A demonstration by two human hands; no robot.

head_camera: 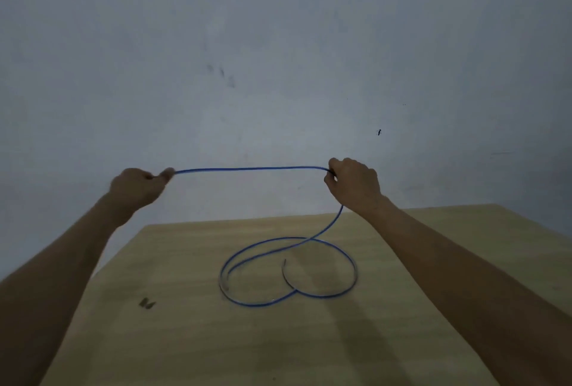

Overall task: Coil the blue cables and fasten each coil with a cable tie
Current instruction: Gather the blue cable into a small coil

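**Fig. 1. Drawing out the first turn of a coil.** Nearest the viewer, the wooden table (185,339) carries a small dark object (147,303), too small to identify; no cable tie can be made out. Further back, most of the blue cable (247,168) lies on the tabletop in two loose, crossing loops, with one free end resting inside them. From there a single strand rises to the right hand (353,183), whose fingers are curled round it. The cable then runs nearly level, with only slight slack, to the left hand (136,186), which pinches it between thumb and curled fingers. Both hands are raised above the far edge of the table, well apart, before a bare grey wall (278,45).

Judged from this, the span between the hands sets the size of one turn. To do it well, the left pinch should hold fast as the anchor while the right hand carries its point across to meet it. Each later turn should match this length. The slack should be lifted slowly, since the crossed loops below could tighten into a kink.
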